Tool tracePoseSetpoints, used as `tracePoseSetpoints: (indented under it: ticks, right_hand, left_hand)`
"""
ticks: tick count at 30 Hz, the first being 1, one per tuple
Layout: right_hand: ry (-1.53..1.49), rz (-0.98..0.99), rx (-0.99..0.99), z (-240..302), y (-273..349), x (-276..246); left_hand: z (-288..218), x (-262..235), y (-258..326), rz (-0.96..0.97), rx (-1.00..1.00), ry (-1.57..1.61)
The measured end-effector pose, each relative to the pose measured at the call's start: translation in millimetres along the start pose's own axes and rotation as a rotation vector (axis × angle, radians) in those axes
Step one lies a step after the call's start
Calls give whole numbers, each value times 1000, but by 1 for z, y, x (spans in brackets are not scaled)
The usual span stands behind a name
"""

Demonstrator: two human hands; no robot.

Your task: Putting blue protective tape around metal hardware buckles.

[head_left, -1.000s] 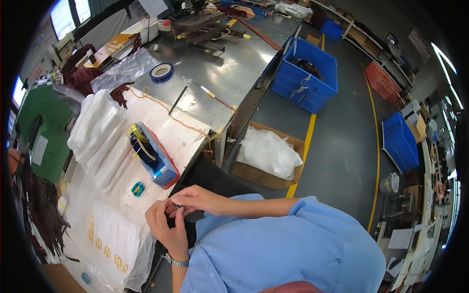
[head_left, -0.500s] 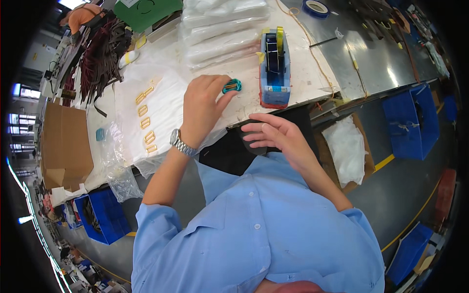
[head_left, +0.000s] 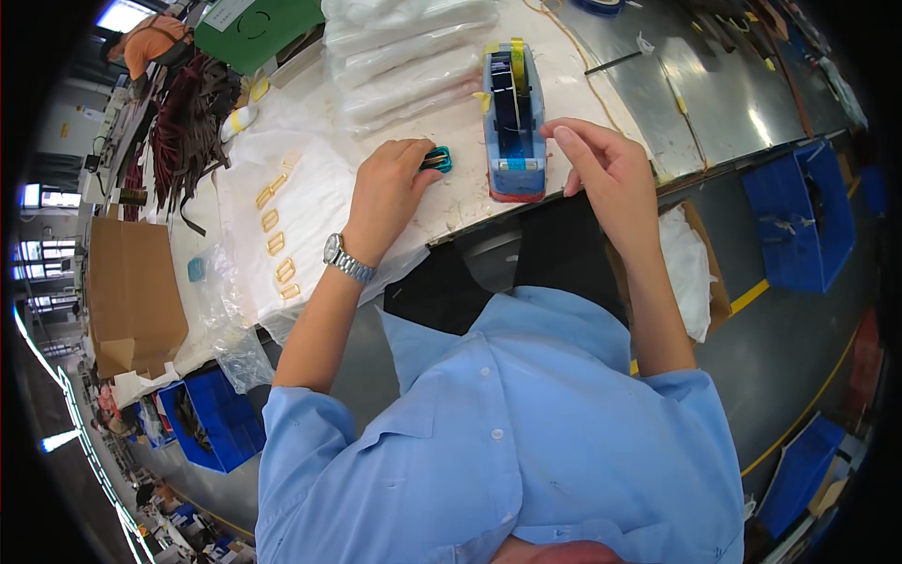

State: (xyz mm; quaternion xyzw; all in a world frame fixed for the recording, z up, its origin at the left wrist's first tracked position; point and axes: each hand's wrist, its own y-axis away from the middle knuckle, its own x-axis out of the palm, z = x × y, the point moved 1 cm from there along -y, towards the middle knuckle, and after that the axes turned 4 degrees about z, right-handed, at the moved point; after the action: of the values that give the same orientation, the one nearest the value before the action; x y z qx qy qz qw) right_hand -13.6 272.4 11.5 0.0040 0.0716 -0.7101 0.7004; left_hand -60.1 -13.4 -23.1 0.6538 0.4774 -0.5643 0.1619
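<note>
My left hand point(head_left: 387, 195), a metal watch on its wrist, is closed on a small teal-wrapped bundle point(head_left: 440, 160) at the table's near edge. Gold metal shows inside the teal wrap, like the buckles nearby; how many pieces it holds I cannot tell. To its right stands a blue tape dispenser point(head_left: 517, 179) with a dark roll and a yellow roll. Beside the dispenser's right side, my right hand point(head_left: 615, 179) is raised, fingers partly curled and apart, with nothing visible in it. Several gold rectangular buckles point(head_left: 271, 220) lie in a row on white sheeting point(head_left: 324, 188) left of my left hand.
Clear plastic bags point(head_left: 404, 70) are stacked behind the dispenser, near a green box point(head_left: 249, 33). A cardboard box point(head_left: 136, 291) stands at the left. Blue bins point(head_left: 221, 418) sit below the table. Far left, another person point(head_left: 150, 42) in orange bends over.
My right hand has moved up and to the right, from in front of the dispenser to its right side. My left hand still holds the teal bundle, which is turned slightly.
</note>
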Motion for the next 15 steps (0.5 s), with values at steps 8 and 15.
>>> tracePoseSetpoints:
  ticks: [8, 15]
  right_hand:
    - [331, 207, 145, -8, -20, 11]
    - [42, 217, 139, -9, -23, 23]
  left_hand:
    - [1, 3, 9, -29, 25, -31]
    - [-8, -4, 15, -170, 3, -29]
